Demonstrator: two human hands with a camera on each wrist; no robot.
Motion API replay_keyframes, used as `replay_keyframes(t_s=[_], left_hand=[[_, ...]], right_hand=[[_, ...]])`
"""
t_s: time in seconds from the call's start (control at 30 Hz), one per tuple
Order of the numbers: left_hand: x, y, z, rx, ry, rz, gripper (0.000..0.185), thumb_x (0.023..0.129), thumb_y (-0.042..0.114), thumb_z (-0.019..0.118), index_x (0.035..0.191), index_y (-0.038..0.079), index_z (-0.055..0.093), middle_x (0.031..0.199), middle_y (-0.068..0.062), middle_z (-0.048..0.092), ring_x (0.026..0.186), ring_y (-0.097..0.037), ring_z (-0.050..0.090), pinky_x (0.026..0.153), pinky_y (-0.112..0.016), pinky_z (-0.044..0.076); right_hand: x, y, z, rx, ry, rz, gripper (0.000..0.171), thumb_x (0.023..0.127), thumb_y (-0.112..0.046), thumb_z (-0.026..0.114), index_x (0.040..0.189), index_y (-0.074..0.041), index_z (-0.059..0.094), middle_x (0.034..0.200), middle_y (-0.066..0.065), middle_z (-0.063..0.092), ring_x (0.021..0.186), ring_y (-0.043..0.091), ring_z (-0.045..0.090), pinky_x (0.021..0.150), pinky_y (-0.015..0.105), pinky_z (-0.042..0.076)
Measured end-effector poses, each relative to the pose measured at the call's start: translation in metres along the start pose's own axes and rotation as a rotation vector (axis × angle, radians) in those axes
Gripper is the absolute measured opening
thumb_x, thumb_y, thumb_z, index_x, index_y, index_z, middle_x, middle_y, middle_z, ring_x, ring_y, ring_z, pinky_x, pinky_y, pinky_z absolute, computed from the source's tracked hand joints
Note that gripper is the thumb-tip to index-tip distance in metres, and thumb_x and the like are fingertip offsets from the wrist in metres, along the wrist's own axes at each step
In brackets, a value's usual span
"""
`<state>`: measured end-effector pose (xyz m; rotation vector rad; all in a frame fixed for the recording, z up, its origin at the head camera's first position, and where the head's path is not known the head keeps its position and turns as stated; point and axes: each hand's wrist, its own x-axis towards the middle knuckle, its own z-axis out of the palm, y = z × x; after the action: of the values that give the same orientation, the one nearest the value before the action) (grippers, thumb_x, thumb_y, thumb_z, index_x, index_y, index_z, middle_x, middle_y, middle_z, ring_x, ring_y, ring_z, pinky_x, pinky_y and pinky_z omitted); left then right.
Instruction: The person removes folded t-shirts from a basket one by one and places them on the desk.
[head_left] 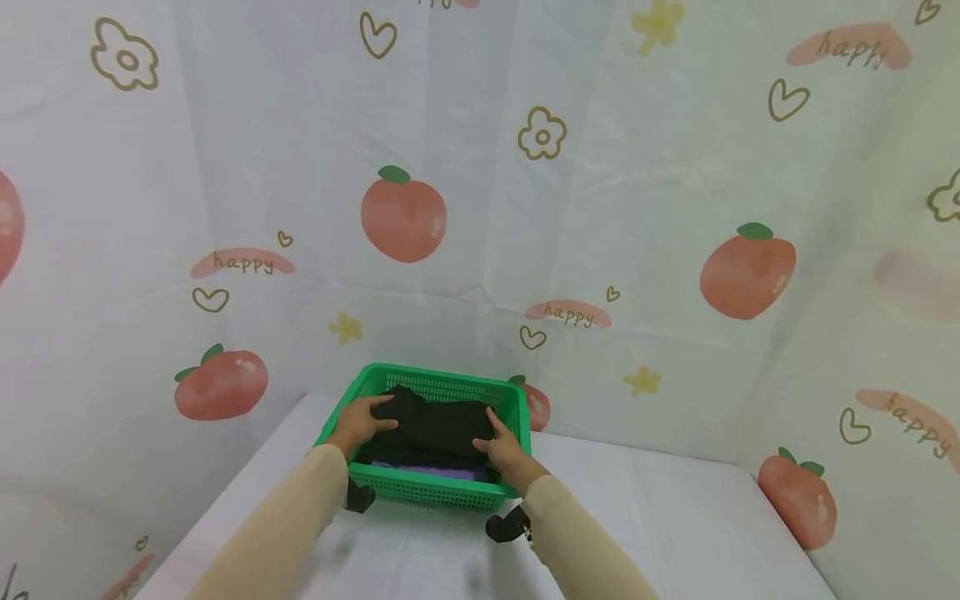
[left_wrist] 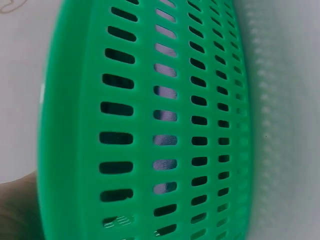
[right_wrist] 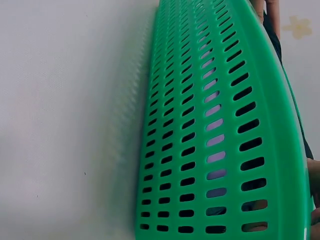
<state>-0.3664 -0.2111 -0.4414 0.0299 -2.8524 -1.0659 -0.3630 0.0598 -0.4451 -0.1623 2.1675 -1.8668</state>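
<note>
In the head view a green plastic basket (head_left: 420,490) with slotted walls stands on the white table. A bunched black cloth (head_left: 450,429) lies in it, on top of a purple cloth (head_left: 431,472) that shows along the near side. My left hand (head_left: 358,423) reaches over the basket's left side and grips the left end of the black cloth between thumb and fingers. At the other end, my right hand (head_left: 506,454) holds the cloth the same way. Both wrist views mostly face the basket's outer wall (left_wrist: 145,125), with purple fabric visible through its slots; the fingertips are largely hidden there.
The white tabletop (head_left: 645,517) extends to the right and front of the basket. Behind it hangs a white curtain (head_left: 480,208) printed with peaches, hearts and flowers, close to the basket's far side. Dark wrist-camera mounts (head_left: 508,525) sit below both forearms near the basket's front wall.
</note>
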Motion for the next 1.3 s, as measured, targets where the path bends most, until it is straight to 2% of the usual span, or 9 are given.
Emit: replay_keyframes(t_s=[0.2,0.5,0.67,0.77,0.97,1.07,1.13,1.2,1.3], left_hand=[[-0.001,-0.002,-0.001,-0.073,-0.023,0.009,0.06,0.09,0.023,0.073,0.143,0.006,0.051,0.148,-0.032,0.039,0.134,-0.053,0.036,0.103,-0.063,0.04],[-0.003,0.003,-0.009,-0.228,-0.115,-0.029,0.066,0.094,0.022,0.068,0.151,0.007,0.038,0.156,-0.032,0.021,0.142,-0.053,0.021,0.109,-0.065,0.031],[-0.003,0.004,-0.011,-0.294,-0.147,-0.01,0.068,0.095,0.019,0.067,0.153,0.005,0.034,0.157,-0.034,0.015,0.142,-0.055,0.016,0.11,-0.066,0.028],[-0.003,0.006,-0.013,-0.306,-0.166,0.01,0.07,0.095,0.019,0.067,0.154,0.005,0.031,0.157,-0.034,0.014,0.142,-0.055,0.015,0.109,-0.067,0.029],[-0.001,0.011,-0.017,-0.338,-0.205,0.039,0.076,0.097,0.022,0.064,0.159,0.015,0.02,0.161,-0.028,0.007,0.145,-0.052,0.011,0.11,-0.068,0.026],[-0.001,0.015,-0.018,-0.352,-0.225,0.064,0.075,0.1,0.022,0.06,0.16,0.017,0.015,0.162,-0.027,0.002,0.145,-0.052,0.006,0.111,-0.069,0.023],[-0.002,0.018,-0.019,-0.356,-0.233,0.077,0.073,0.101,0.022,0.057,0.16,0.019,0.014,0.162,-0.025,0.001,0.146,-0.051,0.005,0.111,-0.069,0.021],[-0.002,0.021,-0.019,-0.346,-0.241,0.087,0.07,0.103,0.023,0.053,0.16,0.021,0.013,0.163,-0.024,0.001,0.146,-0.051,0.006,0.111,-0.07,0.02],[-0.003,0.029,-0.019,-0.355,-0.254,0.078,0.067,0.104,0.023,0.05,0.16,0.026,0.013,0.164,-0.021,0.001,0.147,-0.049,0.006,0.112,-0.069,0.018]], right_hand=[[0.001,0.0,-0.002,0.033,-0.01,-0.006,0.077,0.099,0.002,0.053,0.16,-0.017,0.011,0.163,0.024,0.001,0.146,0.048,0.013,0.11,0.067,0.027],[-0.001,-0.005,-0.006,0.129,-0.036,0.001,0.077,0.099,0.005,0.05,0.16,-0.016,0.008,0.162,0.025,-0.002,0.143,0.048,0.025,0.112,0.061,0.03],[-0.002,-0.012,-0.01,0.149,-0.058,-0.009,0.076,0.1,0.006,0.048,0.16,-0.016,0.007,0.162,0.026,-0.001,0.143,0.047,0.024,0.114,0.063,0.025],[-0.003,-0.015,-0.014,0.152,-0.072,-0.004,0.075,0.101,0.005,0.046,0.16,-0.016,0.006,0.162,0.027,0.002,0.142,0.045,0.03,0.114,0.06,0.027],[-0.004,-0.019,-0.02,0.166,-0.077,-0.011,0.075,0.101,0.004,0.046,0.16,-0.015,0.005,0.161,0.028,0.008,0.138,0.043,0.039,0.113,0.056,0.032],[-0.005,-0.02,-0.023,0.148,-0.067,-0.016,0.074,0.101,0.003,0.048,0.16,-0.015,0.007,0.161,0.027,0.013,0.126,0.036,0.054,0.106,0.047,0.044],[-0.006,-0.021,-0.025,0.129,-0.057,-0.014,0.074,0.101,0.001,0.049,0.16,-0.016,0.009,0.161,0.026,0.013,0.111,0.026,0.063,0.094,0.036,0.05],[-0.007,-0.022,-0.028,0.125,-0.049,-0.005,0.073,0.101,-0.001,0.05,0.16,-0.019,0.011,0.162,0.024,0.013,0.098,0.016,0.065,0.081,0.027,0.049],[-0.007,-0.024,-0.034,0.155,-0.054,-0.005,0.073,0.101,0.0,0.05,0.16,-0.019,0.012,0.163,0.022,0.007,0.098,0.014,0.063,0.075,0.023,0.047]])
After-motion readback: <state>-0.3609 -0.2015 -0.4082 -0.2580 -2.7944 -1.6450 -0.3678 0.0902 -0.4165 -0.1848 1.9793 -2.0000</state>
